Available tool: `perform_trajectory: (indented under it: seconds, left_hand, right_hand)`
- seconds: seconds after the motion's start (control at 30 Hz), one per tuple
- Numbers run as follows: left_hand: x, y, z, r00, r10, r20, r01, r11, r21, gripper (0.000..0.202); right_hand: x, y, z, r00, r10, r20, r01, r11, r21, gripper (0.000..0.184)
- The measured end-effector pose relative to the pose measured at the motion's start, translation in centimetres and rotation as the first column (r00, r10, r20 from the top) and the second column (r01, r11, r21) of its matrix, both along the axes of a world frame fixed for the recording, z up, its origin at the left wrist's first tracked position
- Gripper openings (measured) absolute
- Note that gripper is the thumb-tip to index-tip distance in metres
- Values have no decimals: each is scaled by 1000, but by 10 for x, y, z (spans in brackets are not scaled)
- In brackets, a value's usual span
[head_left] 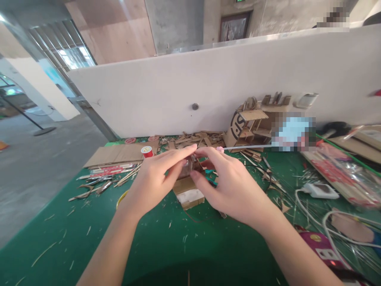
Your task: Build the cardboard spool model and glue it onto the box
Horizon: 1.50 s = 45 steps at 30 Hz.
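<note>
My left hand and my right hand meet in the middle, fingertips close together. Between them they hold a small clear piece, glassy or plastic, mostly covered by the fingers. Both thumbs press near it from the front. Directly below is a small cardboard box with a white patch on its front; its upper part is hidden by my hands. Something teal shows behind my right fingers. A spool of red thread stands just beyond my left hand.
Cardboard scraps lie along the white partition. A cardboard shelf stands at the back right. Thin sticks and packets lie left. On the right are a white charger, cables and a purple power strip.
</note>
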<state>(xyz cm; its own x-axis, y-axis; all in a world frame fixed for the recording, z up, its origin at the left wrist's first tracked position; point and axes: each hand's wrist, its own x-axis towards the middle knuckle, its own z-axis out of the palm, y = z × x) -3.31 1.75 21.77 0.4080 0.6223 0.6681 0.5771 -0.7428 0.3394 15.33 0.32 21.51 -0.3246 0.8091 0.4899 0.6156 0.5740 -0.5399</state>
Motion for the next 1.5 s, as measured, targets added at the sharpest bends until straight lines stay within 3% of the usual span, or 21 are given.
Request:
perform_trajectory:
  seconds: [0.17,0.37,0.57,0.73,1.07,1.5]
  left_hand:
    - [5,-5,1,990,135,52,-125,980,-158,38]
    - [5,1,-1,988,145,54,-140,986,-84,29]
    - [5,13,-8,986,94,137,-56,964,-261,26]
    - [5,12,-7,978,89,189,-20,940,-341,24]
    - [11,15,-13,964,91,252,-2,944,-331,17]
    - [13,14,-14,970,101,223,-40,964,-262,16]
  right_hand:
    - [-8,9,-15,996,-48,-73,50,998,28,22]
    - [1,18,-15,986,0,-167,-14,996,-86,21]
    - [0,16,-11,981,18,-195,-39,994,-106,20]
    - [-4,15,-12,979,-32,-200,19,997,-69,16]
    - [-2,16,-12,984,-19,-177,12,999,-38,16]
    - [-3,14,-12,986,-29,-165,25,999,-28,13]
